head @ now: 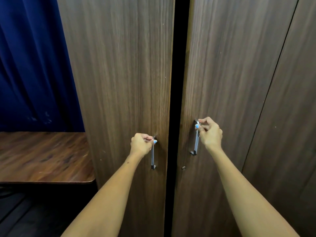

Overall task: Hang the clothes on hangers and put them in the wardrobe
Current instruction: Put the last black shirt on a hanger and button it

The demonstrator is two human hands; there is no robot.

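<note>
1. Two sets of fingers, curled: those of the left hand [141,144] grip the top of the left handle [152,155]; those of the right hand [210,132] grip the top of the right handle [196,139].
2. Handles: metal bars, long axis vertical, each near its door's inner edge.
3. Left door [119,74] and right door [230,74]: brown woodgrain, tall, standing upright, a narrow dark gap between them.
4. Wardrobe [290,100]: fills centre and right of view; interior not visible.
5. Tabletop [42,156]: wood, left of wardrobe.
6. Curtain [30,65]: dark blue, behind tabletop.
</note>
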